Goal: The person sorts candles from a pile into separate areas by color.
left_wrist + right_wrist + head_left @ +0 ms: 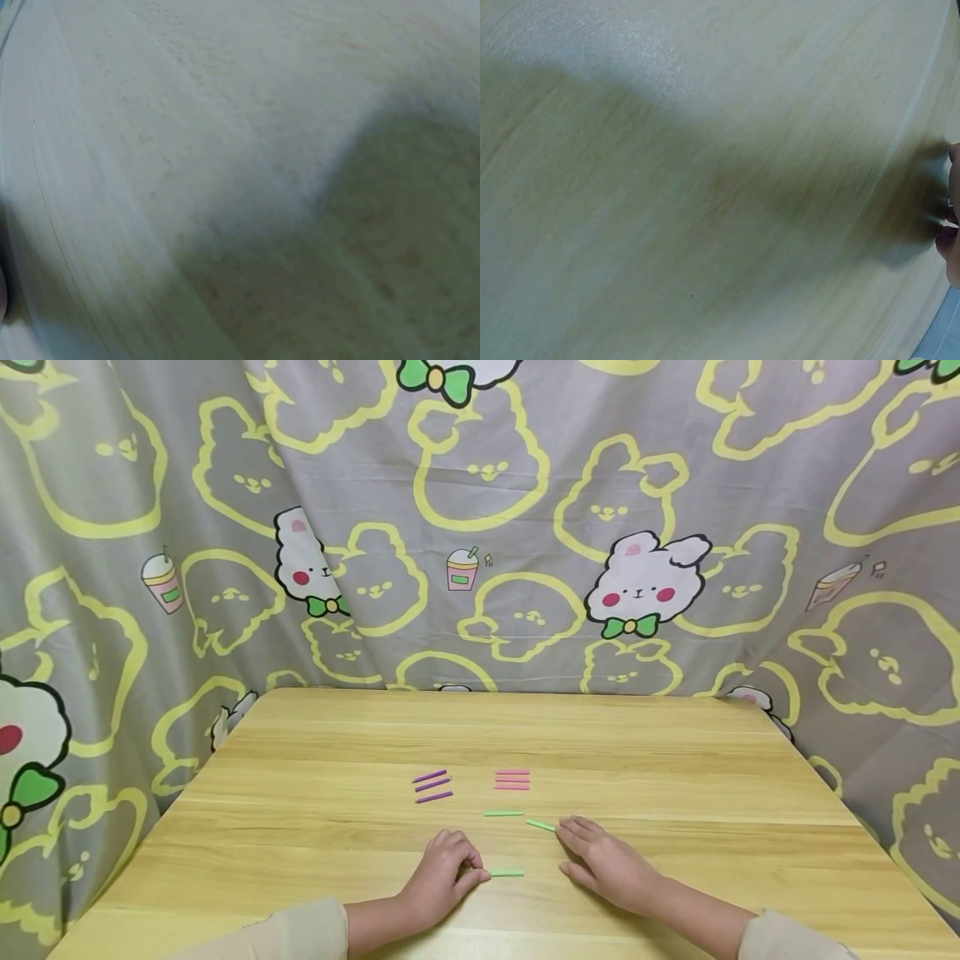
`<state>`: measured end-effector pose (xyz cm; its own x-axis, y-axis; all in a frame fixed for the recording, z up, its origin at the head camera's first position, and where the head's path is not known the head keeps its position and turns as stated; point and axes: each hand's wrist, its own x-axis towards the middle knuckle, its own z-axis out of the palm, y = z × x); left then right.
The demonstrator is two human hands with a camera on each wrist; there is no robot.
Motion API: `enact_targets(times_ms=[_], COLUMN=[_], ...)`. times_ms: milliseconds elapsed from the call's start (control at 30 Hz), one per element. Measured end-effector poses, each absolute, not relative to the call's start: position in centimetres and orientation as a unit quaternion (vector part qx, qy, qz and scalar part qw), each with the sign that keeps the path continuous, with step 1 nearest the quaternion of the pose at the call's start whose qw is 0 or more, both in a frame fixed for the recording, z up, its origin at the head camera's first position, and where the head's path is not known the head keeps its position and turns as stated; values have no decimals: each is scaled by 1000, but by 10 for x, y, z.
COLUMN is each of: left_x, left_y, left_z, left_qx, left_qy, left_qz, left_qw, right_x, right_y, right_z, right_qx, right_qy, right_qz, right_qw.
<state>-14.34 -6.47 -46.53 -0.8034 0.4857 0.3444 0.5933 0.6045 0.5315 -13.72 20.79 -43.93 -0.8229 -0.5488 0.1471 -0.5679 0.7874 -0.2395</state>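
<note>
In the head view my left hand (pixel 444 878) pinches the left end of a thin green stick (pixel 508 873) between thumb and forefinger, low over the wooden table. My right hand (pixel 611 864) lies palm down to the right, its fingers extended and their tips at the right end of a slanted green stick (pixel 541 825); its thumb stands apart. A third green stick (pixel 504 814) lies just left of the slanted one. In the right wrist view only some fingertips (pixel 949 244) show at the right edge. The left wrist view holds mostly tabletop and shadow.
Farther back on the table (pixel 315 827) lie three purple sticks (pixel 433 785), slightly tilted, and beside them a stack of parallel pink sticks (pixel 513 780). A patterned grey curtain (pixel 525 543) hangs behind the table's far edge and along both sides.
</note>
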Motion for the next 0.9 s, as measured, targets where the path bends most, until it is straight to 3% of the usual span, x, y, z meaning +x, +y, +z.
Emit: enact_targets(times_ms=[300,667,900], left_x=[-143,-142,-142], left_y=[-65,-64,-64], left_z=[-466,-464,-466], left_qx=[-311,-317,-329], left_qy=[-895,-906,-903], left_qz=[-302,-265,-254], left_qw=[106,89,107], right_x=[-138,-137,-136], right_y=[208,208,208], right_z=[-440,-438,-439], right_qx=[296,291,292], right_qy=[-945,-946,-946], right_qz=[134,137,135], right_qw=[35,31,36])
